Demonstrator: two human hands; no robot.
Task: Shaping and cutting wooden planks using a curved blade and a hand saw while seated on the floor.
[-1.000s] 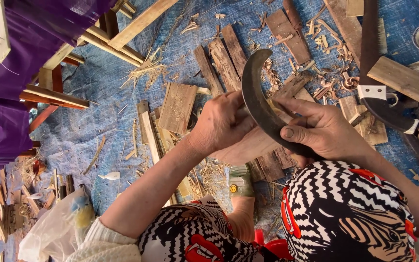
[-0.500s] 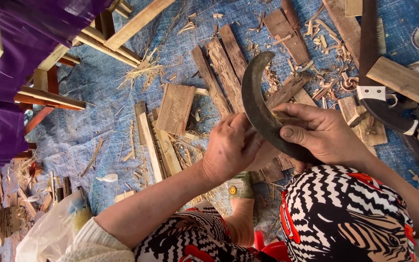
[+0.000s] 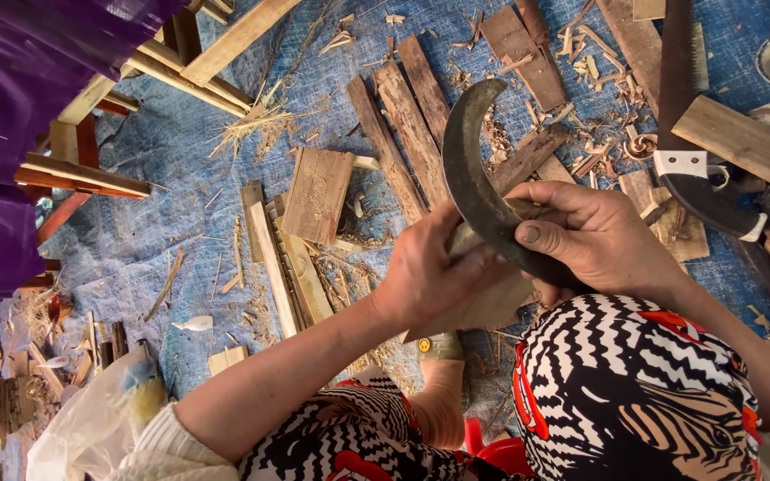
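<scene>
Right hand point(image 3: 594, 236) clenches the curved blade point(image 3: 474, 183), thumb pressed on its flat side to steer the edge. Left hand point(image 3: 434, 272) grips a pale wood piece point(image 3: 483, 298) under the blade, held over the knees above the blue tarp point(image 3: 153, 232) strewn with wood scraps point(image 3: 318, 191).

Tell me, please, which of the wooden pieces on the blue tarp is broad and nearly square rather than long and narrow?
The squarish board left of the hands, lying flat beside the thin slats; the planks near the curved blade are all long strips.

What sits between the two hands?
In the head view, a pale wood piece and the curved blade lie between the left hand and right hand.
</scene>
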